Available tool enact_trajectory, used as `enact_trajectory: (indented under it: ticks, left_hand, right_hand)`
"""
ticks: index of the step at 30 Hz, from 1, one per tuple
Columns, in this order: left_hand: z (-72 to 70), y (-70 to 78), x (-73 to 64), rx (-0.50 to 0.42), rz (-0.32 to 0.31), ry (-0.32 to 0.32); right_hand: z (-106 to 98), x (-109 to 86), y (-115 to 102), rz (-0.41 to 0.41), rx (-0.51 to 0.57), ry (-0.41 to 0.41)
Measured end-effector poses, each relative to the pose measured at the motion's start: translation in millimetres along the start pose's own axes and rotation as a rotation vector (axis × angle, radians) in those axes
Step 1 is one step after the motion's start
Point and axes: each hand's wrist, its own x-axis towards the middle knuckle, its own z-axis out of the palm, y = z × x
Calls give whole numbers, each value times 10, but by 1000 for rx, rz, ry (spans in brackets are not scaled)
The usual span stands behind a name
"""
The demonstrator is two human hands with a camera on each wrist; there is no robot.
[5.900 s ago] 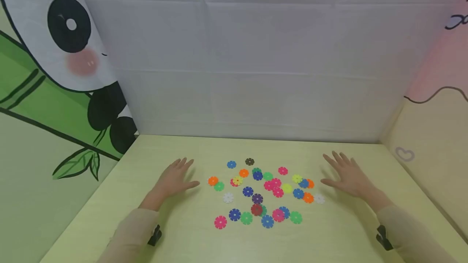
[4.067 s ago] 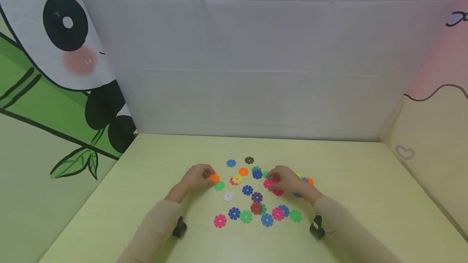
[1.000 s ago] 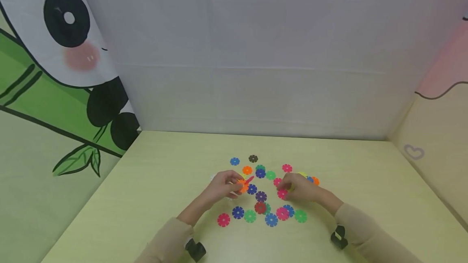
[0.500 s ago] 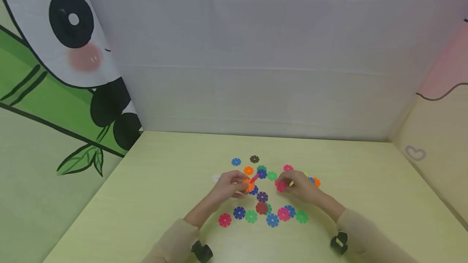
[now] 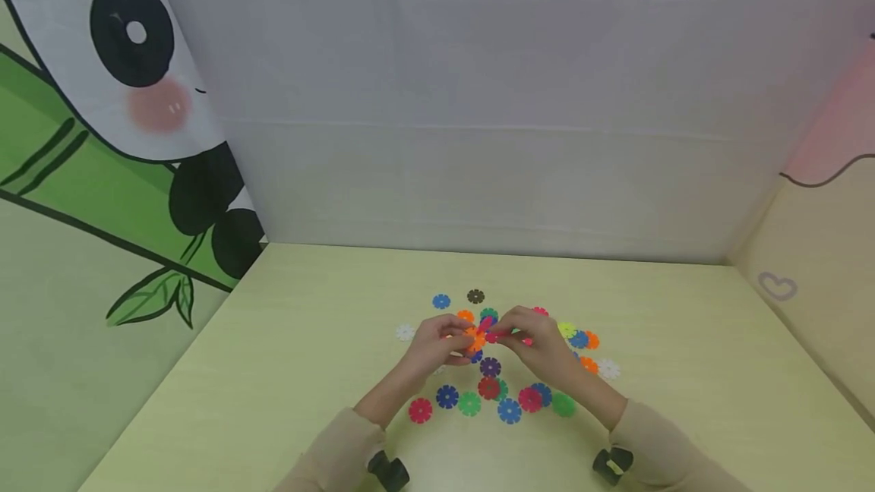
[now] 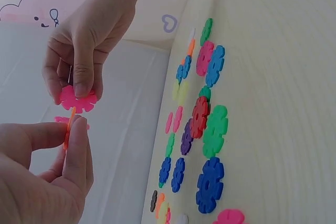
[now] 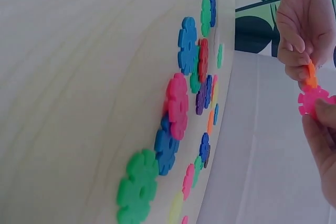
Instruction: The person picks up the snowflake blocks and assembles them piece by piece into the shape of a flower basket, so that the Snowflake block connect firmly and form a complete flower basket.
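Observation:
Above the table, my left hand (image 5: pixel 435 342) pinches an orange notched plastic disc (image 5: pixel 475 339), a snowflake-shaped linking piece, between thumb and fingers. One pink disc (image 6: pixel 62 119) sits crosswise on that orange disc. My right hand (image 5: pixel 536 339) pinches a second pink disc (image 6: pixel 79 99) by its edge, fingers pointing down in the left wrist view. This pink disc's notched rim is right at the edge of the orange disc, the two set at an angle. In the right wrist view the orange disc stands edge-on beside the pink one, partly hidden by fingers.
Several more notched discs lie scattered under and around the hands, among them a red disc (image 5: pixel 488 388), a light green disc (image 5: pixel 469 404), a blue disc (image 5: pixel 509 411) and a white disc (image 5: pixel 405 332). A pale backdrop (image 5: pixel 478 188) rises behind the table (image 5: pixel 307 287).
Both hands came in from the table's sides and picked up discs. In the last half second, my right hand moved left with its pink disc, up to the orange disc in my left hand.

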Motion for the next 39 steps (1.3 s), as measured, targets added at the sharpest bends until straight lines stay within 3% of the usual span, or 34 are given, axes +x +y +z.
enact_trajectory:
  ticks: [17, 24, 29, 31, 34, 39]
  left_hand:
    - [12, 23, -5, -33, -11, 25]
    - [60, 45, -15, -94, -28, 44]
    - [50, 16, 0, -96, -39, 29]
    - [39, -5, 7, -75, -48, 19]
    - [14, -58, 23, -33, -68, 7]
    - [-109, -174, 36, 17, -90, 32]
  right_hand:
    - [47, 27, 40, -117, -45, 6]
    - [64, 32, 24, -47, -20, 35]
    - [49, 39, 59, -12, 0, 7]
    - [34, 11, 137, 22, 15, -28]
    - [-34, -76, 262, 142, 41, -111]
    - [-288, -285, 415, 409, 38, -349]
